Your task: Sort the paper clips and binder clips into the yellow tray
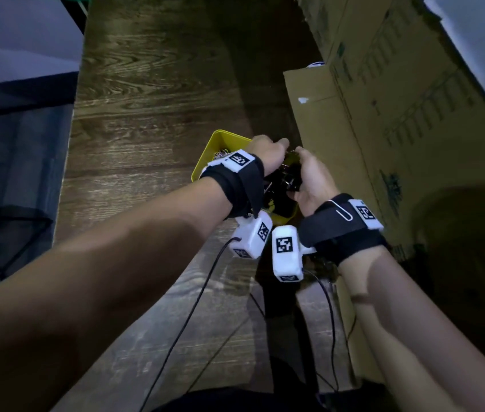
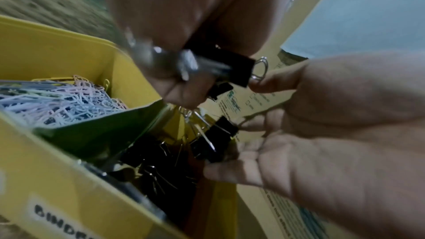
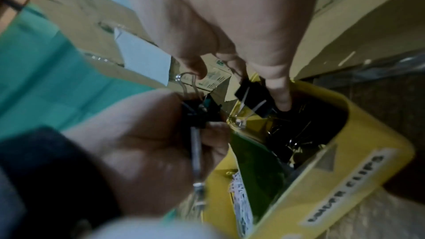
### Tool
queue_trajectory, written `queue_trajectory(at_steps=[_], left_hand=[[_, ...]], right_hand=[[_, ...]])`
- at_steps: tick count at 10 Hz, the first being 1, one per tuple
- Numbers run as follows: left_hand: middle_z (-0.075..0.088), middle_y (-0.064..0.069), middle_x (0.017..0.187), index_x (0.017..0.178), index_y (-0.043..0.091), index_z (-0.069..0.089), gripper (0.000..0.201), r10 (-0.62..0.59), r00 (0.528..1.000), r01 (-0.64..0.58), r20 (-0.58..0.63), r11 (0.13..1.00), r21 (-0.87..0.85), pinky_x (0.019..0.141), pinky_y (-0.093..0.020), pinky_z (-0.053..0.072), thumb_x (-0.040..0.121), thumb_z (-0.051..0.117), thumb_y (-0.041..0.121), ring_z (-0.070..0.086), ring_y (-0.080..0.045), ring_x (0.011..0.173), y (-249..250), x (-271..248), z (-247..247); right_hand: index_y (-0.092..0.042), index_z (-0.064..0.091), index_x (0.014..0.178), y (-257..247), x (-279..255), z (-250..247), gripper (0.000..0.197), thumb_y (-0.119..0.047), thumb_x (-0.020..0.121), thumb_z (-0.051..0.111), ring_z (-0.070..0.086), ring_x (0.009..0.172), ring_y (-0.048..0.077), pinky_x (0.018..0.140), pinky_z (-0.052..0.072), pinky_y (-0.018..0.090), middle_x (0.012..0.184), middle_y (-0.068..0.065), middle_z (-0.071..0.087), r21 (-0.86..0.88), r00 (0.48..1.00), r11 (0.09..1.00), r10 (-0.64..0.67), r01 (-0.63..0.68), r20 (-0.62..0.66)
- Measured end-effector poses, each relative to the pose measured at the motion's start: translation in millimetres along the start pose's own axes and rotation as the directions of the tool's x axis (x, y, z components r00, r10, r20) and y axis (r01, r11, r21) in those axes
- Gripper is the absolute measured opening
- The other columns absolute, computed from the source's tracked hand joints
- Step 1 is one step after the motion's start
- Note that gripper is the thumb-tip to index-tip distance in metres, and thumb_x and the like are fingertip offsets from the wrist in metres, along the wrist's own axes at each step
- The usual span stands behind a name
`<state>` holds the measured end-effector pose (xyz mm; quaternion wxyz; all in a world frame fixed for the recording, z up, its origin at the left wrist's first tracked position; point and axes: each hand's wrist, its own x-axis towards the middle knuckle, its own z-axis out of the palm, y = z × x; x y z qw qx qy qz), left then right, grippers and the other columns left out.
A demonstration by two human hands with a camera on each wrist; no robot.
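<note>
The yellow tray stands on the wooden table, split by a dark divider. One compartment holds pastel paper clips; the other holds black binder clips. My left hand hovers over the tray and grips a bunch of black binder clips with silver handles. My right hand faces it. Its thumb and finger pinch a wire loop of that bunch, and its lower fingers hold another black binder clip above the binder-clip compartment. A white paper clip is hooked on my right wrist strap.
Cardboard boxes stand right beside the tray on the right. The wooden tabletop stretches away to the left and beyond. Thin black cables trail from the wrist cameras across the near table. A dark mesh surface lies past the left table edge.
</note>
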<state>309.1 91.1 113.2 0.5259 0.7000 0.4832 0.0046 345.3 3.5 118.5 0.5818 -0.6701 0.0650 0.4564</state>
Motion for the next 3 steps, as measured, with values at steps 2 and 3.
queue_trajectory(at_steps=[2, 3], left_hand=[[0.061, -0.012, 0.117, 0.113, 0.014, 0.058, 0.029, 0.135, 0.984, -0.16, 0.119, 0.958, 0.238, 0.079, -0.027, 0.042, 0.095, 0.044, 0.031, 0.056, -0.028, 0.107, -22, 2, 12], [0.06, -0.011, 0.119, 0.116, 0.014, 0.058, 0.028, 0.203, 0.974, -0.221, 0.104, 0.949, 0.223, 0.09, -0.028, 0.04, 0.096, 0.042, 0.026, 0.054, -0.027, 0.112, -31, 6, 7]], right_hand=[[-0.012, 0.054, 0.125, 3, 5, -9, 0.031, -0.015, 0.095, 0.047, 0.057, 0.112, 0.023, 0.097, 0.046, 0.036, 0.128, 0.012, 0.057, -0.124, 0.998, 0.991, -0.056, 0.056, 0.004], [-0.015, 0.038, 0.142, 7, 12, -12, 0.047, -0.013, 0.096, 0.046, 0.043, 0.129, 0.02, 0.108, 0.035, 0.033, 0.143, 0.008, 0.044, -0.183, 0.995, 0.978, -0.1, 0.102, 0.018]])
